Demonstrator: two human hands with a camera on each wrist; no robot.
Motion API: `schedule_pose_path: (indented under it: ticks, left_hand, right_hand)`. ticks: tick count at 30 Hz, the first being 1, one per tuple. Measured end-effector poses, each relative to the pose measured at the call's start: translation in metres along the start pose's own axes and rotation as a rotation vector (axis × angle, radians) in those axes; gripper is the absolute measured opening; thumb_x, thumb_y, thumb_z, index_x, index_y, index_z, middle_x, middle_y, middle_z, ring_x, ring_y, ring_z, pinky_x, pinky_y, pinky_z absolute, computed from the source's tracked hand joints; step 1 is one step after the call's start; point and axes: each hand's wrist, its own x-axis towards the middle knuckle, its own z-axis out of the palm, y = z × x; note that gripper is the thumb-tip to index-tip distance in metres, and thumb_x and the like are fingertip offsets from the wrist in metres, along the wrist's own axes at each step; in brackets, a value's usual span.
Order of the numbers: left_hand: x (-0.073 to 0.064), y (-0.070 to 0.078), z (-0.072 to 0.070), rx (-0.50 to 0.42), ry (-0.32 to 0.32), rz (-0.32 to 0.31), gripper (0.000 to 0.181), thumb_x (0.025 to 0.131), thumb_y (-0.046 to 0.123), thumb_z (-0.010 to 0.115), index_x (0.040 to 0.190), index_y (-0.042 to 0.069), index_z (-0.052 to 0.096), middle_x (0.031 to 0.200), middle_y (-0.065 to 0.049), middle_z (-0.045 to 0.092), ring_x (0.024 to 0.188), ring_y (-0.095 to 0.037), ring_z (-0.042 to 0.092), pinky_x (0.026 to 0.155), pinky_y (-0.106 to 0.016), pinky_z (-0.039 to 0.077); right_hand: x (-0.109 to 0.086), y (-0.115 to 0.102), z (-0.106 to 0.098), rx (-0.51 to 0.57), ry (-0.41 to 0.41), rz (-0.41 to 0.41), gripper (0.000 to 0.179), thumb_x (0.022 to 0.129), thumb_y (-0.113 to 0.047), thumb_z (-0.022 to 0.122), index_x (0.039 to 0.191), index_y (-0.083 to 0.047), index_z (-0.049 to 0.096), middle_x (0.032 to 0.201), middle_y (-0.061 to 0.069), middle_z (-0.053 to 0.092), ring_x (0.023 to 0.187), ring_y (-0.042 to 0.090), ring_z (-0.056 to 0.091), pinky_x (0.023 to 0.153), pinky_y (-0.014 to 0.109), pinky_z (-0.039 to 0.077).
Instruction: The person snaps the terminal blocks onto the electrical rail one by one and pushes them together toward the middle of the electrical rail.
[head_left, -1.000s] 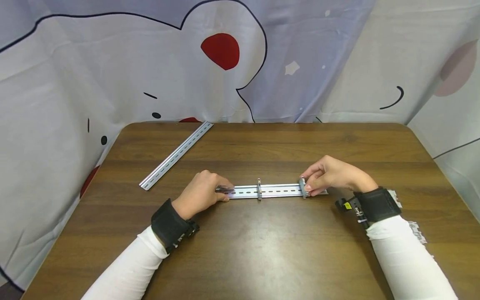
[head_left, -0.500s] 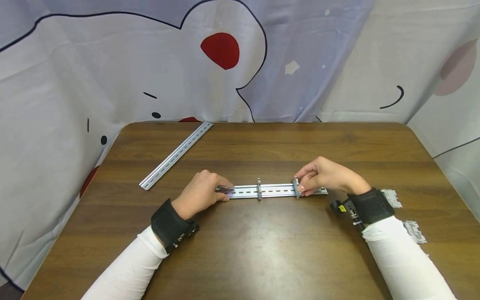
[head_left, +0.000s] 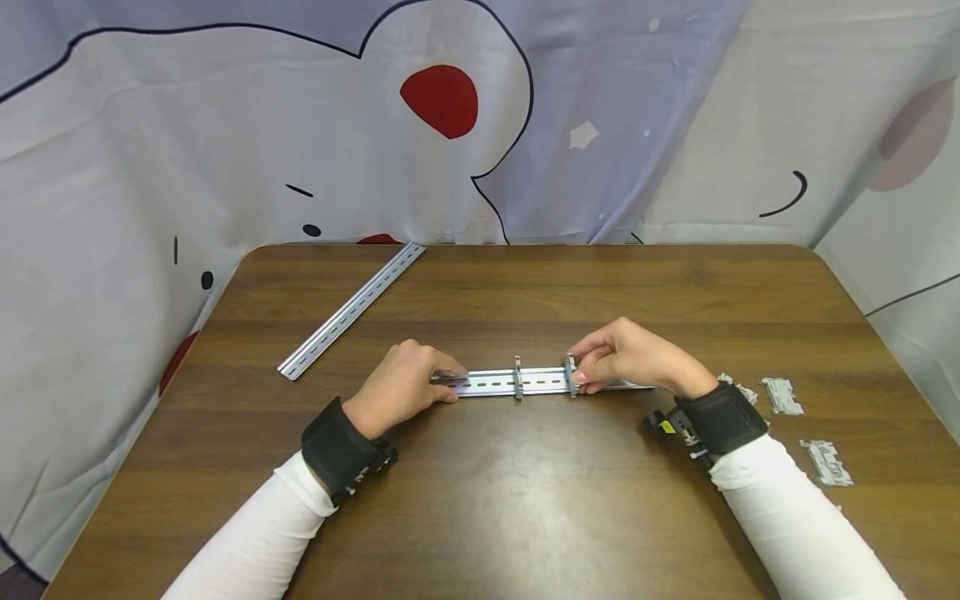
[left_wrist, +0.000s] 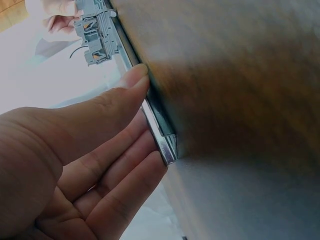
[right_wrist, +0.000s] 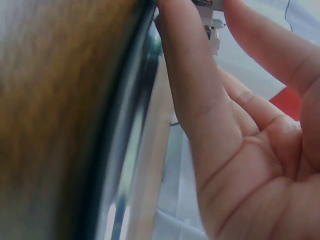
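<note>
A slotted metal DIN rail [head_left: 480, 384] lies crosswise on the wooden table. My left hand [head_left: 401, 387] pinches its left end between thumb and fingers, and the left wrist view shows the rail's folded end [left_wrist: 167, 152] beside the fingertips. A grey terminal block [head_left: 518, 378] stands upright across the rail near its middle. To its right, my right hand [head_left: 637, 358] pinches another terminal block [head_left: 572, 375] that sits across the rail, a small gap apart from the first. Orange spots show on the grey terminal block [left_wrist: 97, 42] in the left wrist view.
A second DIN rail [head_left: 352, 312] lies slanted at the table's back left. Several loose flat grey terminal blocks [head_left: 827, 463] lie on the right, some partly hidden by the right arm. A patterned curtain [head_left: 600, 125] hangs behind the table [head_left: 480, 517].
My right hand has moved left along the rail with its terminal block, narrowing the gap to the other block. The left hand and the rail have stayed still.
</note>
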Motion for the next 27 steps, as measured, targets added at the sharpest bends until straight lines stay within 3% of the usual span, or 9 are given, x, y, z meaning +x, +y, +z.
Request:
schedule_pose_path:
  ticks: [10, 18, 27]
  left_hand:
    - [0.0, 0.001, 0.0, -0.004, 0.001, 0.001, 0.023, 0.075, 0.017, 0.085, 0.098, 0.016, 0.079, 0.092, 0.002, 0.075, 0.082, -0.013, 0.069, 0.074, -0.035, 0.054]
    - [0.0, 0.0, 0.0, -0.009, 0.005, 0.005, 0.023, 0.075, 0.017, 0.085, 0.098, 0.016, 0.079, 0.091, 0.002, 0.075, 0.082, -0.013, 0.068, 0.075, -0.035, 0.053]
    - [0.001, -0.002, 0.002, -0.004, 0.009, 0.008, 0.023, 0.075, 0.018, 0.085, 0.097, 0.016, 0.079, 0.09, 0.003, 0.075, 0.081, -0.013, 0.068, 0.074, -0.035, 0.053]
  right_hand:
    - [0.003, -0.003, 0.008, -0.178, 0.059, -0.019, 0.047, 0.085, -0.017, 0.077, 0.124, 0.005, 0.062, 0.088, 0.009, 0.073, 0.074, 0.022, 0.064, 0.065, 0.035, 0.054]
    - [0.006, -0.004, 0.012, -0.186, 0.08, -0.005, 0.045, 0.084, -0.019, 0.077, 0.123, 0.001, 0.064, 0.088, 0.007, 0.074, 0.075, 0.021, 0.065, 0.065, 0.033, 0.053]
    - [0.011, -0.007, 0.021, -0.152, 0.065, -0.025, 0.045, 0.086, -0.014, 0.075, 0.124, 0.005, 0.061, 0.091, 0.009, 0.073, 0.076, 0.023, 0.066, 0.067, 0.035, 0.055]
